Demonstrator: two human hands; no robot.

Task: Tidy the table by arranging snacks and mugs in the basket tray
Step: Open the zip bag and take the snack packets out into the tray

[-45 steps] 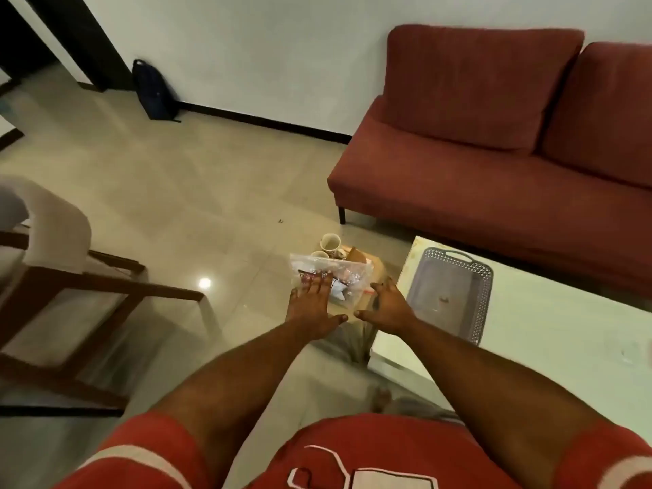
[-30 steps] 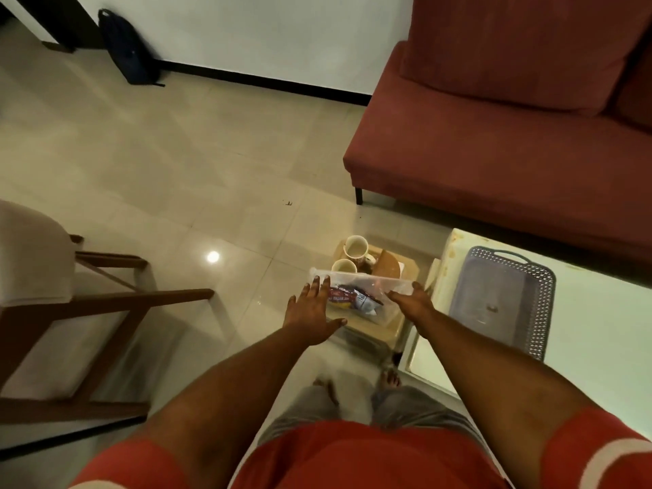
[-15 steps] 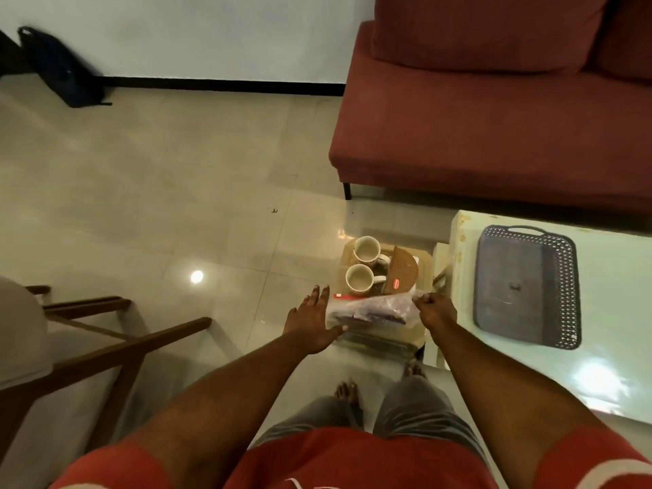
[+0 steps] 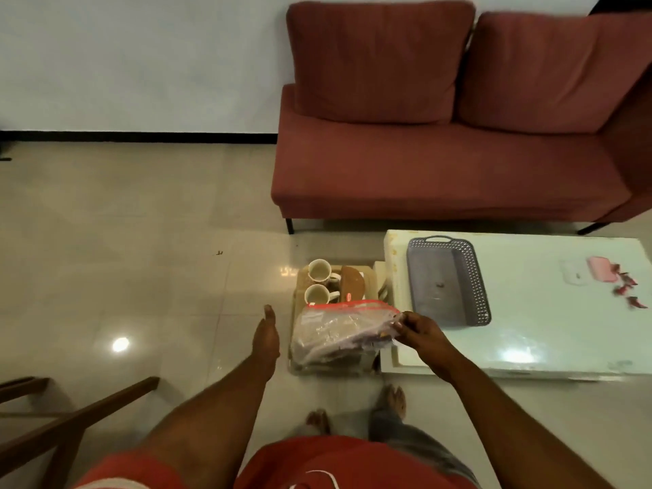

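A clear zip bag of snacks (image 4: 338, 330) with a red seal hangs over a low wooden stool (image 4: 300, 280) on the floor. My right hand (image 4: 418, 330) pinches the bag's right corner. My left hand (image 4: 266, 338) is flat with straight fingers, just left of the bag and apart from it. Two white mugs (image 4: 319, 271) (image 4: 316, 295) stand on the stool behind the bag, next to a brown rounded object (image 4: 352, 282). A grey perforated basket tray (image 4: 446, 280) lies on the white table's left end.
The white table (image 4: 529, 312) stands to the right, with a pink item (image 4: 601, 270) and small red wrappers (image 4: 626, 289) at its far right. A red sofa (image 4: 441, 164) stands behind. A wooden chair frame (image 4: 70, 418) is at the lower left. My bare feet (image 4: 356, 407) are below the stool.
My left hand has come off the bag and now hangs beside it. My right hand has lifted the bag's right corner. The view has swung right, showing more of the table.
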